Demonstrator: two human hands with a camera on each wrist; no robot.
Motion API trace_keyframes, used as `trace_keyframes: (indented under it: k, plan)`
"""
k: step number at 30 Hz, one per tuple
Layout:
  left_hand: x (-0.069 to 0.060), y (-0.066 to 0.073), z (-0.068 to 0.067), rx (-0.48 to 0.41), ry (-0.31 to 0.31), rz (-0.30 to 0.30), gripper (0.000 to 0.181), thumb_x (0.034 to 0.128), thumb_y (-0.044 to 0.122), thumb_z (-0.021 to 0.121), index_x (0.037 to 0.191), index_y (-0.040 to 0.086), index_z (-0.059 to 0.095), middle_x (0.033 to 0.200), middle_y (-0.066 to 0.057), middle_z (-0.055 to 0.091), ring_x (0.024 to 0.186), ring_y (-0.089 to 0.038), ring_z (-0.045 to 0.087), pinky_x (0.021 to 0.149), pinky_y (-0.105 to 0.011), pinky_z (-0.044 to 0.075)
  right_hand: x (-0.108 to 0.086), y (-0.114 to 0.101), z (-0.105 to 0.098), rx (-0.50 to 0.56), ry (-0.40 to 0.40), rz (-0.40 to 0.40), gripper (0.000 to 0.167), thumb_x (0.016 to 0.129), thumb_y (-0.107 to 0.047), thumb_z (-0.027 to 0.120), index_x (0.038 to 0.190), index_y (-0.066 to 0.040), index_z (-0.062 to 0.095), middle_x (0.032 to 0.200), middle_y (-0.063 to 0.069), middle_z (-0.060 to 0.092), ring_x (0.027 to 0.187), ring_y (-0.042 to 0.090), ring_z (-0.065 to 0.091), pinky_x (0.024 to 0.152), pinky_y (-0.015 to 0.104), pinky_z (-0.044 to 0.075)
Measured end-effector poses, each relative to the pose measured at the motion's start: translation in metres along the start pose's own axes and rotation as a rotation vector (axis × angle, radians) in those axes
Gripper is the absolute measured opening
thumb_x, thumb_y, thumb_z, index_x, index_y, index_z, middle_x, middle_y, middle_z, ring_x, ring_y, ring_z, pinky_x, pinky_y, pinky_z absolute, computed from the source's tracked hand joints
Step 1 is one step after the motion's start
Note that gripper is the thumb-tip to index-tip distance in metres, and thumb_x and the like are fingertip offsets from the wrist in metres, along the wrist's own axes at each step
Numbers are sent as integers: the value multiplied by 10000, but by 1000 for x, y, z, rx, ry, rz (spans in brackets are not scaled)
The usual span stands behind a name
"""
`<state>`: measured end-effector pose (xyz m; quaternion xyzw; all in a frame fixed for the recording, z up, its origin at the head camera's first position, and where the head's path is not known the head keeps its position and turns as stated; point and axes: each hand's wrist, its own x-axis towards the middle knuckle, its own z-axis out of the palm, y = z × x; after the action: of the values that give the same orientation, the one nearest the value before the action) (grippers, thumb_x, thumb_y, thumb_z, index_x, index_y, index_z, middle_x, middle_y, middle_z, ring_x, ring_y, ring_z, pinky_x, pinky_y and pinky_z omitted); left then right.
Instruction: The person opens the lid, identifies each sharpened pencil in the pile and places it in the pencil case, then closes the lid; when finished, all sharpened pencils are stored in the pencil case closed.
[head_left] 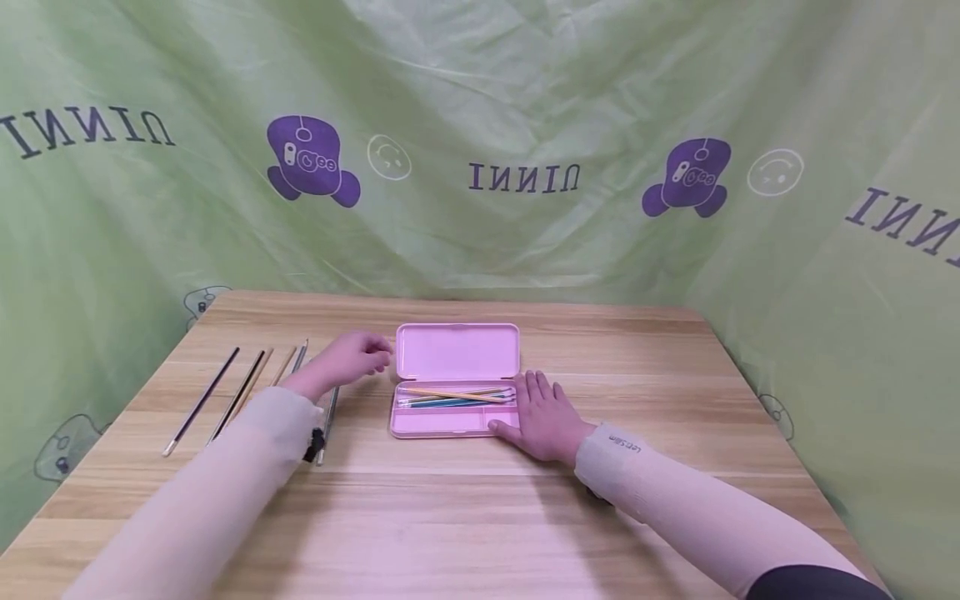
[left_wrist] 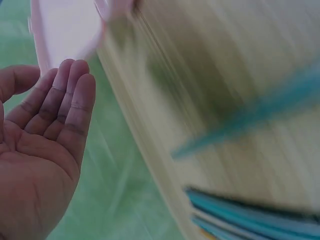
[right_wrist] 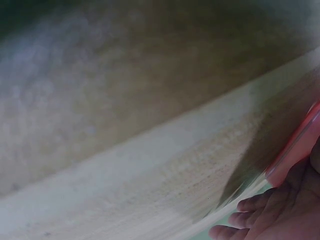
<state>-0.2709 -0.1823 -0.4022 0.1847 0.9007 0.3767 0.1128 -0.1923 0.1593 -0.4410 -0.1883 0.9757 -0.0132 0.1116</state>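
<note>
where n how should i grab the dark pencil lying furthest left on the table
Pinch the dark pencil about mid-shaft, coming straight down from above with the left hand, thumb and fingers on opposite long sides. It's slim, straight and lies flat, with bare table along both sides, so fingertips should fit; the middle would likely balance best.

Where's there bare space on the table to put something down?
There's bare table right of the pink case and right hand, and in front, between the sleeves. Crowded: the left, where pencils lie around the left sleeve; more pencils lie in the case's back compartment.
</note>
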Motion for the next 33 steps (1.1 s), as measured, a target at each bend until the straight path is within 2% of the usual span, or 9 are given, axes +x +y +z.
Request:
trace_keyframes:
  k: [6,12,17,19,23,27,30,33]
  plan:
    - [-28,-25,-27,-31,75,-114,314,1038,62,545,1213,-194,591,1023,-263,706,923,-317,699,827,-427,596,-1,-1,-1,5,-2,-1,967,1031,-674,372,1595,90,194,1645,307,204,1532,444,164,1223,585,199]
    - [-50,-49,-52,-24,121,-173,353,1054,73,498,1238,-222,562,1044,-288,695,924,-310,694,815,-407,605,0,-1,0,0,-10,-1,970,1031,-678,363,1598,88,182,1649,304,193,1534,442,158,1224,584,196]
    - [-62,-67,-66,-18,140,-208,374,1046,73,503,1237,-246,542,1031,-291,691,901,-284,693,771,-328,605,1,0,1,1,-16,-1,979,1028,-685,359,1601,86,173,1650,306,185,1534,446,150,1224,588,188]
    - [-67,-72,-68,2,154,-227,368,1036,76,518,1213,-245,555,991,-269,699,873,-264,693,733,-287,589,2,1,3,1,-14,4,983,1025,-690,358,1602,83,172,1651,305,184,1535,447,149,1225,589,186]
    - [-73,-81,-67,51,156,-273,313,999,60,553,1134,-217,605,921,-207,698,832,-259,662,689,-291,544,3,3,4,-2,-14,15,992,1020,-705,345,1607,73,163,1655,299,179,1537,444,143,1226,589,180]
    - [-77,-84,-61,140,131,-297,297,985,76,570,1102,-190,631,898,-196,680,829,-295,630,718,-391,545,3,4,3,4,-19,16,991,1021,-701,351,1607,75,162,1655,302,178,1536,447,143,1225,592,181]
    - [-77,-82,-56,215,138,-305,301,978,102,594,1070,-183,632,906,-230,666,830,-340,626,750,-478,548,3,4,3,4,-14,11,984,1024,-692,360,1605,77,166,1651,303,190,1533,450,156,1222,593,190]
    - [-76,-80,-52,258,149,-319,269,960,102,629,993,-165,633,875,-235,651,782,-335,617,717,-476,539,3,3,2,4,-12,6,980,1025,-689,362,1605,78,168,1648,303,199,1531,451,163,1221,593,195]
